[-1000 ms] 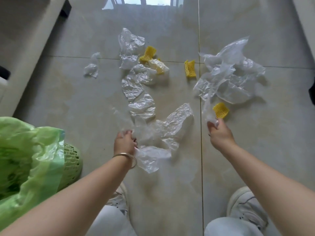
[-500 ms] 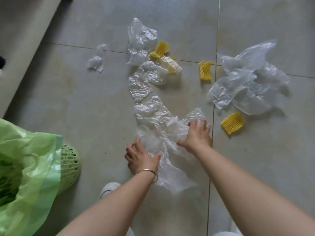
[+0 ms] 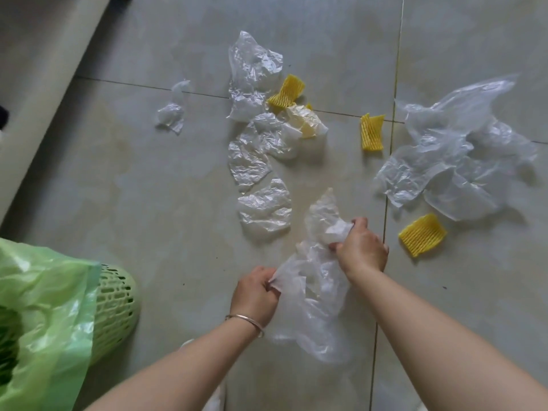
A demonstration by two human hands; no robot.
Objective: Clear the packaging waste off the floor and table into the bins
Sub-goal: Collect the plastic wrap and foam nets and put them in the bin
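Note:
A crumpled clear plastic sheet (image 3: 314,295) is bunched between both my hands just above the tiled floor. My left hand (image 3: 255,295) grips its near left edge; my right hand (image 3: 360,247) grips its upper part. More clear plastic lies beyond: a flat piece (image 3: 265,209), a string of pieces (image 3: 252,93) running away from me, a small scrap (image 3: 172,112) and a big heap (image 3: 456,155) at the right. Yellow foam nets (image 3: 422,238) (image 3: 371,132) (image 3: 286,93) lie among them. A green bin (image 3: 115,301) lined with a green bag (image 3: 38,315) stands at my lower left.
A pale slanted furniture edge (image 3: 50,72) runs along the upper left. A white shoe tip (image 3: 215,398) shows at the bottom between my arms. Tile joints cross the floor.
Both hands have closed on the near plastic sheet and gathered it up off the floor into a bunch; half a second ago they lay flat on it.

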